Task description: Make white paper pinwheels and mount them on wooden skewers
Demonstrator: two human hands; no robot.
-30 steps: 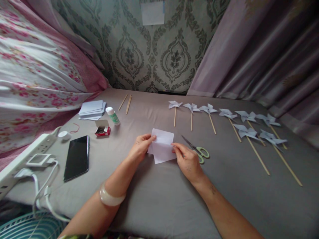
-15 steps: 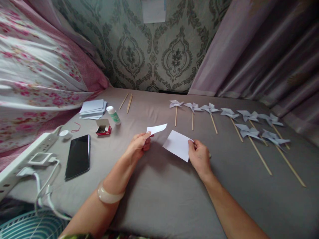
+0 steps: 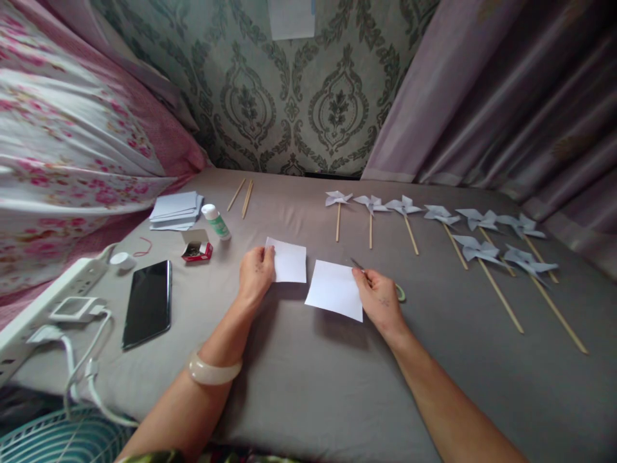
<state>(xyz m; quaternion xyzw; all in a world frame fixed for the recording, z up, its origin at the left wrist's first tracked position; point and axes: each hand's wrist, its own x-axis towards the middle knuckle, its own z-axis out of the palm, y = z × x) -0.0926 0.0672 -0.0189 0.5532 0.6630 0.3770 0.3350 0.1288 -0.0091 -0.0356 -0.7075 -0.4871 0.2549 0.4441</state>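
Sheet of white paper [image 3: 334, 290], pinched in right hand [image 3: 380, 299]; smaller white paper piece [image 3: 290, 262], pinched in left hand [image 3: 256, 273]; apart over grey cloth [image 3: 299, 386]. Assembled: eight white paper pinwheels [image 3: 477, 249] on wooden sticks [image 3: 501, 297]. Unassembled: stacked white sheets [image 3: 174, 207], bare wooden sticks [image 3: 247, 199].

Both forearms [image 3: 436, 389] are bare. Toward 7 o'clock, a thick, glossy, milky-white bangle [image 3: 214, 372] rings the left one. The left hand [image 3: 257, 275], at 8 o'clock, bears a small dark marking [image 3: 260, 268] on its back; the right hand [image 3: 380, 299], at 4 o'clock, bears a similar one, both too blurred to read. Patterned green clothing [image 3: 155, 457] shows near 7 o'clock.
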